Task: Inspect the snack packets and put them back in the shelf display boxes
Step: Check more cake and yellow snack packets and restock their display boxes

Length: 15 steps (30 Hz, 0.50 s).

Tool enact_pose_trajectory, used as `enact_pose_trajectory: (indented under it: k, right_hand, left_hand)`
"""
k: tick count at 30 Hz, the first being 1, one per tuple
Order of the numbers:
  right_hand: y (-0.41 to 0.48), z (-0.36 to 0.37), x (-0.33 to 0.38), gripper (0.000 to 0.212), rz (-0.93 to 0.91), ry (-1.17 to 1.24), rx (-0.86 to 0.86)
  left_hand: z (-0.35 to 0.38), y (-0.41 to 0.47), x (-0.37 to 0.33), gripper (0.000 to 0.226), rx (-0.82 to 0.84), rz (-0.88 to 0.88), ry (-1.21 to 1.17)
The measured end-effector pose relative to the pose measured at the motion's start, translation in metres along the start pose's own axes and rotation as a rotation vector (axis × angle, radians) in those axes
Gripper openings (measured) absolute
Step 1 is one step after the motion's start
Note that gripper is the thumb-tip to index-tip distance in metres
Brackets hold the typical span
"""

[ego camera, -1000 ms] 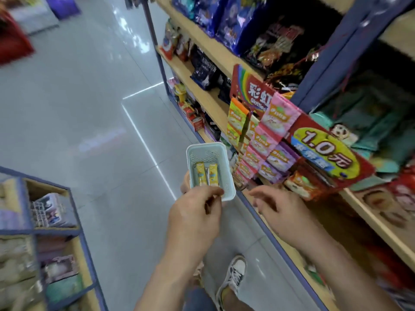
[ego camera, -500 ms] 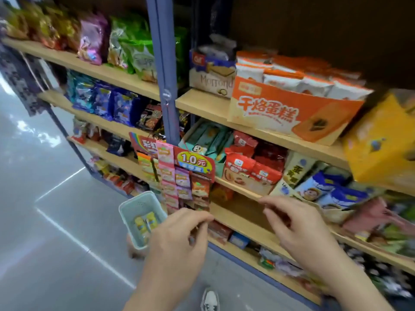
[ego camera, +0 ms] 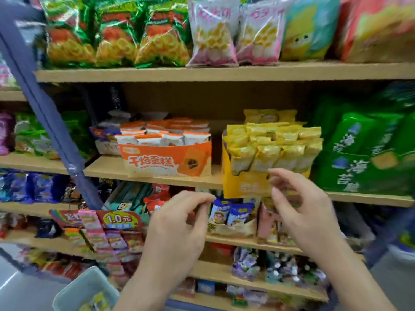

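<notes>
Two hands are raised in front of a wooden shelf (ego camera: 107, 168) stocked with snacks. The left hand (ego camera: 177, 230) is seen at lower centre of the frame, its fingers curled and its thumb brought against the fingertips; whether anything is pinched there cannot be told. The right hand (ego camera: 307, 216) is held to the right of centre with its fingers spread and loosely bent, and nothing is gripped by it. Its fingertips lie in front of the lower front of a yellow display box (ego camera: 242, 185), though contact cannot be made out.

The yellow display box is set on the middle shelf, right of centre, and is filled with yellow snack packets (ego camera: 267, 151) stood upright in rows. Just beside it on the left, an orange display box (ego camera: 166, 160) is filled with white and orange packets (ego camera: 161, 136). A pale plastic basket (ego camera: 78, 290) is seen at the lower left corner, with small yellow packets (ego camera: 100, 299) lying in it. Green bags (ego camera: 359, 153) are stacked at the right edge, and a red price sign (ego camera: 118, 218) hangs lower left.
</notes>
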State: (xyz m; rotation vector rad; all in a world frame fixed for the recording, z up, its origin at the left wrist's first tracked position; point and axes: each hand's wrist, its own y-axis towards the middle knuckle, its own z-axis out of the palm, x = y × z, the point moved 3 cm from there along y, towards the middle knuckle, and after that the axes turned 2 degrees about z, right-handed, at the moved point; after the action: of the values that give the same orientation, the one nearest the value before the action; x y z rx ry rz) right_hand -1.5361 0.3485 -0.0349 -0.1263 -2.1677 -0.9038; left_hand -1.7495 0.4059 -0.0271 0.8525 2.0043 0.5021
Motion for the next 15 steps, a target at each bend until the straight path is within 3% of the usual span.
enact_pose_trajectory:
  k: [10,15]
  right_hand:
    - [0.061,-0.079,-0.060,0.036,-0.151,-0.019,-0.038]
    - [0.089,-0.095,-0.071,0.031,-0.180,0.013,-0.059]
  left_hand:
    - [0.099,0.071,-0.057,0.016,-0.116,0.105,0.085]
    - [0.115,0.099,-0.073,0.031,-0.107,0.152,0.183]
